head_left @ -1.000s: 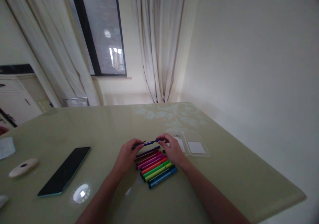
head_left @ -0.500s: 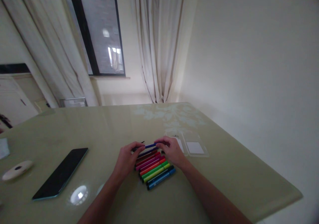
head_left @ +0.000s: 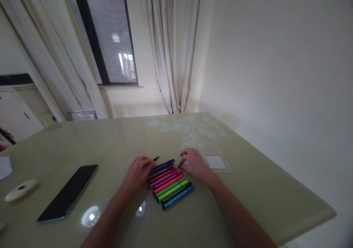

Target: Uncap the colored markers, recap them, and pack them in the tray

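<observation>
A slanting row of capped felt-tip markers (head_left: 171, 186) lies on the table, from blue at the near end through green, orange and pink to dark blue. Beyond its far left end is my left hand (head_left: 138, 174), its fingers closed around a slim black marker (head_left: 156, 158) whose thin tip pokes out. The dark blue marker (head_left: 165, 164) lies at the row's far end, just right of those fingers. My right hand (head_left: 194, 165) is right of the row with fingers curved and apart. Close to its thumb is a small black piece (head_left: 179, 166), largely hidden.
A clear plastic case (head_left: 225, 165) with a white card (head_left: 215, 162) lies open behind my right hand. To the left are a dark phone or tablet (head_left: 68, 192) and a white oval object (head_left: 22, 190). The table (head_left: 261, 200) meets the wall on the right.
The dark blue marker, held between both hands before, now rests at the row's far end. My right hand has let go and moved right; my left hand has shifted slightly.
</observation>
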A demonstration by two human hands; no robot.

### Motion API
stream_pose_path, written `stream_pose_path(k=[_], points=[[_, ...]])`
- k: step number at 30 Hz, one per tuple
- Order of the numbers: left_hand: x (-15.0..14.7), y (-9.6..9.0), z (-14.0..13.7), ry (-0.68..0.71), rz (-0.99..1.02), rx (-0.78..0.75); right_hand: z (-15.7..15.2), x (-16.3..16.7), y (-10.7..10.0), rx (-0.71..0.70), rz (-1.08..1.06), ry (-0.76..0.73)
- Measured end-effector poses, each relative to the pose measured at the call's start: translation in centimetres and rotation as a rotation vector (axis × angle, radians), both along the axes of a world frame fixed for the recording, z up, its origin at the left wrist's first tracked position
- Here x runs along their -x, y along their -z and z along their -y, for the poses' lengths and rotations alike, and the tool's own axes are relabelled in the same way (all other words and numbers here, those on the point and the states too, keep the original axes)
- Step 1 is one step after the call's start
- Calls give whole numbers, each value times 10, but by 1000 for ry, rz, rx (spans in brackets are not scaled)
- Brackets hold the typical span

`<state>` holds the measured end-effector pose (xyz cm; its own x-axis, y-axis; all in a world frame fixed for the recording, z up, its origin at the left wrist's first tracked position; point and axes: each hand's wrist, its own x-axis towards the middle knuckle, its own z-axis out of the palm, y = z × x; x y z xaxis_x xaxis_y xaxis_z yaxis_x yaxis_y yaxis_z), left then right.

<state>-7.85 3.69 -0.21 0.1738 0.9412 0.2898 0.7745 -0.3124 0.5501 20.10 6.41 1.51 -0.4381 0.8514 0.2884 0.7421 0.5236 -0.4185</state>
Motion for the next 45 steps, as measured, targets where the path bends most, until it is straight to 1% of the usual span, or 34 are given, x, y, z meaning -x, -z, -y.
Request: stream_pose_path(k=[3, 4, 6, 8, 11, 13, 15, 18, 22, 25, 31, 36, 39, 41, 43, 45], points=[[12, 8, -4, -150, -58, -72, 2, 5, 1, -19, 15, 4], [15, 10, -5, -178, -83, -80, 2, 6, 1, -26, -6, 6], [19, 12, -5, -193, -109, -71, 1, 6, 1, -27, -85, 12], [17, 10, -5, -191, -62, -57, 0, 5, -1, 20, -196, 20], [5, 1, -1, -151, 113, -21, 0, 7, -4, 129, -354, 18], [-6, -6, 3, -95, 215, 10, 2, 10, -8, 136, -430, 7], [-14, -12, 7, -52, 265, 27, 4, 12, -11, 104, -480, -4], [-20, -15, 11, -20, 290, 44, 7, 14, -15, 76, -500, -20], [-22, -15, 12, 3, 303, 55, 9, 16, -15, 62, -513, -48], [-23, -14, 12, 7, 304, 48, 9, 20, -12, 100, -540, -72], [-30, -15, 16, -19, 337, 52, 8, 22, -12, 218, -650, -31], [-33, -19, 17, -34, 335, 12, 9, 26, -11, 236, -677, -30], [-28, -15, 13, -39, 310, -14, 6, 30, -7, 278, -676, -39], [-23, -7, 8, -65, 272, -19, 0, 27, -3, 266, -661, -30], [-16, 2, 3, -110, 195, -30, -8, 17, -1, 189, -643, 35], [-10, 10, -2, -127, 95, -39, -19, -1, 1, 96, -628, 165]])
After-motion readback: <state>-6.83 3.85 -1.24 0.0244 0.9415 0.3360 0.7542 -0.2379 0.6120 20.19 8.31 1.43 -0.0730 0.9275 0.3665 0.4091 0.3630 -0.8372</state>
